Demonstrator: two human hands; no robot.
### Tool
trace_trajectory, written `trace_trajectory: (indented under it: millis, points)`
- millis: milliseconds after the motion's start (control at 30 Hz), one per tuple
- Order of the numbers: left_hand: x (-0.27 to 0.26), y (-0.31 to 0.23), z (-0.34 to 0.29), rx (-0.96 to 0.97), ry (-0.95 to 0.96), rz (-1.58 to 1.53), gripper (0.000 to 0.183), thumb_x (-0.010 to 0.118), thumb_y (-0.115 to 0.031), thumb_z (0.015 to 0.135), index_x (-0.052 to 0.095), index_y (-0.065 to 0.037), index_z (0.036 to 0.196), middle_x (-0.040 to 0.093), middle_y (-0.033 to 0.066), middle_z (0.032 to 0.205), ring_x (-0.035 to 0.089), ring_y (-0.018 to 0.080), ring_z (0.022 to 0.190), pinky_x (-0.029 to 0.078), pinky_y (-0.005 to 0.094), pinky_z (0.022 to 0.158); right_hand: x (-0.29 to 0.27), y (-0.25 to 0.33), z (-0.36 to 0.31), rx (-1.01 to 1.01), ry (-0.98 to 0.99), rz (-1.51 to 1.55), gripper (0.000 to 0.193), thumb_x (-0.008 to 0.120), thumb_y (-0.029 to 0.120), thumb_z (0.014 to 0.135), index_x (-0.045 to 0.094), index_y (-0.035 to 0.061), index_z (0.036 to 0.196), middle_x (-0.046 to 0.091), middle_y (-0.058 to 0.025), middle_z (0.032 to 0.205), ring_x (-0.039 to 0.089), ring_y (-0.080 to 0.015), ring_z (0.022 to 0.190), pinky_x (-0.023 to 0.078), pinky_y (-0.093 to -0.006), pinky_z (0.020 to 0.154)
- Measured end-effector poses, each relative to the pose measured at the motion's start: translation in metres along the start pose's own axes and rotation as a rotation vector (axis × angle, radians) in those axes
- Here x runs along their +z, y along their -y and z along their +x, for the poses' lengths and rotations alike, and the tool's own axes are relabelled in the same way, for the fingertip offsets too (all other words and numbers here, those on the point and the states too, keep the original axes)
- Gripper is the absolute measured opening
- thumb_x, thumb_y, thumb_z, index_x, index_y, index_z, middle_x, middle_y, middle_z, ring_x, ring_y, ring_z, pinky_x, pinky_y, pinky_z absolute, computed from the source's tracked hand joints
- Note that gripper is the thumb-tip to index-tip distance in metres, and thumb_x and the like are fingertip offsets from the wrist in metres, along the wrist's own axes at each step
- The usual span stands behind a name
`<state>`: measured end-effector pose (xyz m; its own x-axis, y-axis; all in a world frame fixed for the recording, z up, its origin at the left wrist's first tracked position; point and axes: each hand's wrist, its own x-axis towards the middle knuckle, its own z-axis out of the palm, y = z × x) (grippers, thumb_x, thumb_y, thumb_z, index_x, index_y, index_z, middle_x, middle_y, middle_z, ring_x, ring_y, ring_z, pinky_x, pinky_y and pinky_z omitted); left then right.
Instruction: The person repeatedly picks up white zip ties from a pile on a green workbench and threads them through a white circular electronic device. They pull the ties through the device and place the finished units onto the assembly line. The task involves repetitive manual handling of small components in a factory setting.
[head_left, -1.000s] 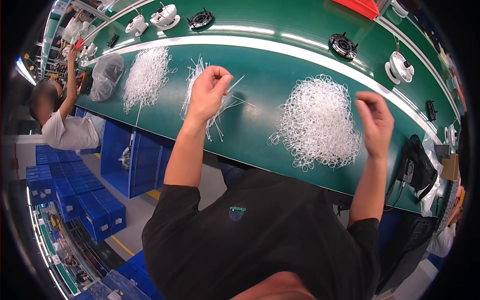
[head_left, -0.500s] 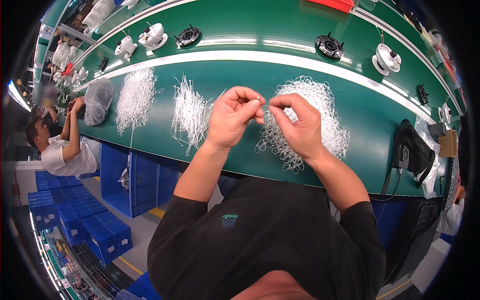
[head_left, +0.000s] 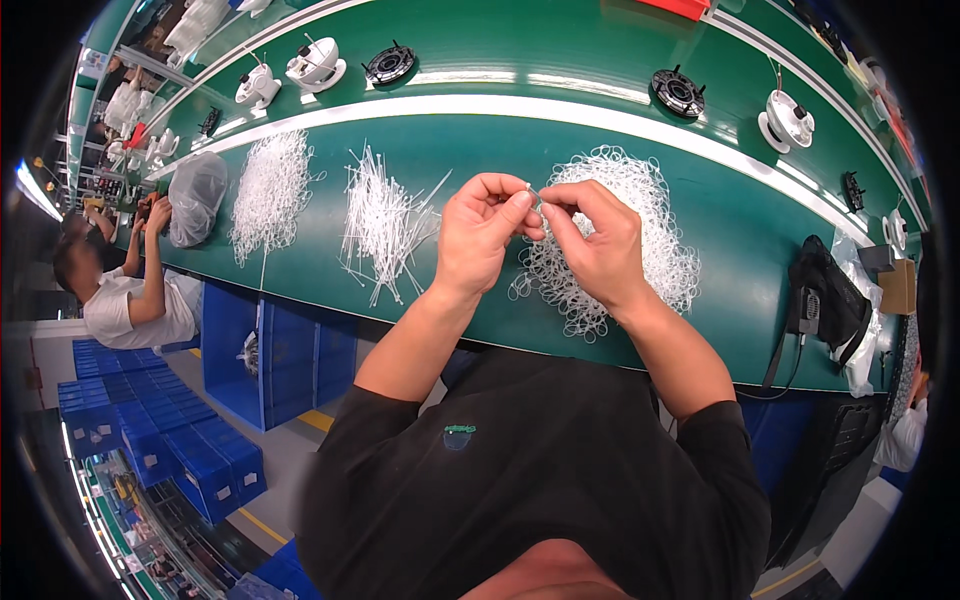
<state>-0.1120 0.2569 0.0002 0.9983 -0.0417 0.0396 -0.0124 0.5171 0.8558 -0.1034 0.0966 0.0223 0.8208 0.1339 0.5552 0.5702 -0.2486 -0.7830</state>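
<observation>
The left hand [head_left: 478, 238] and the right hand [head_left: 606, 248] are close together by the left side of a big heap of thin white plastic loops [head_left: 660, 235], pinching a thin white plastic strip [head_left: 533, 190]. Left of the heap lie straight white plastic ties [head_left: 380, 228]; right, a black bag [head_left: 838, 305].

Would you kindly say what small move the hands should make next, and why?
Perhaps gently draw the thin white plastic piece into a loop: the left hand and right hand appear to pinch it together, straight white plastic ties lie farther left, and looped white plastic ties are heaped behind the right hand.
</observation>
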Motion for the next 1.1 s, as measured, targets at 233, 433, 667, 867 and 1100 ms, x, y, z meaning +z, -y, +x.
trace_trajectory:
  millis: [233, 433, 667, 867, 1100]
  points:
    - [0.0, 0.002, -0.003, 0.01, 0.015, 0.056, 0.014, 0.064, -0.004, 0.094, 0.058, 0.004, 0.105, 0.066, 0.0103, 0.088, 0.066, 0.0139, 0.075, 0.06, 0.0277, 0.067, -0.002, -0.001, -0.001, 0.01, 0.012, 0.012, 0.008, 0.068, 0.0, 0.083, 0.068, 0.0021, 0.091, 0.067, -0.0108, 0.079, 0.067, -0.0223, 0.069, 0.053, -0.0318, 0.061]
    - [0.005, 0.009, -0.007, 0.052, 0.018, 0.277, 0.012, 0.061, -0.002, 0.094, 0.061, 0.004, 0.105, 0.066, 0.0081, 0.088, 0.065, 0.0107, 0.076, 0.058, 0.0254, 0.066, -0.002, 0.001, -0.002, 0.086, 0.022, 0.028, 0.01, 0.068, 0.0, 0.085, 0.065, 0.0002, 0.094, 0.069, -0.0119, 0.084, 0.071, -0.0226, 0.076, 0.056, -0.0321, 0.068]
    - [-0.001, 0.007, -0.007, 0.04, 0.06, 0.591, 0.013, 0.066, -0.006, 0.092, 0.064, 0.002, 0.103, 0.065, 0.0032, 0.089, 0.063, 0.0082, 0.075, 0.054, 0.0231, 0.067, -0.016, -0.009, -0.005, 0.137, 0.107, -0.067, 0.011, 0.069, 0.002, 0.085, 0.064, 0.0006, 0.095, 0.07, -0.0115, 0.086, 0.07, -0.0222, 0.076, 0.055, -0.0315, 0.07]
    - [-0.08, -0.021, 0.002, 0.279, -0.191, 1.292, 0.009, 0.07, -0.009, 0.084, 0.067, -0.004, 0.09, 0.066, 0.0141, 0.087, 0.065, 0.0301, 0.077, 0.053, 0.0376, 0.07, -0.058, -0.026, 0.002, 0.164, 0.132, -0.293, 0.009, 0.068, 0.003, 0.085, 0.066, 0.0001, 0.094, 0.069, -0.0107, 0.086, 0.064, -0.0205, 0.072, 0.052, -0.031, 0.069]
    - [-0.123, -0.047, 0.007, -0.007, -0.095, 1.474, 0.01, 0.074, -0.007, 0.078, 0.07, -0.004, 0.087, 0.063, 0.0123, 0.081, 0.064, 0.0291, 0.076, 0.05, 0.0392, 0.071, -0.066, -0.028, 0.001, 0.199, 0.102, -0.29, 0.011, 0.069, 0.004, 0.084, 0.066, 0.0, 0.095, 0.068, -0.0107, 0.088, 0.064, -0.0201, 0.074, 0.051, -0.0309, 0.07]
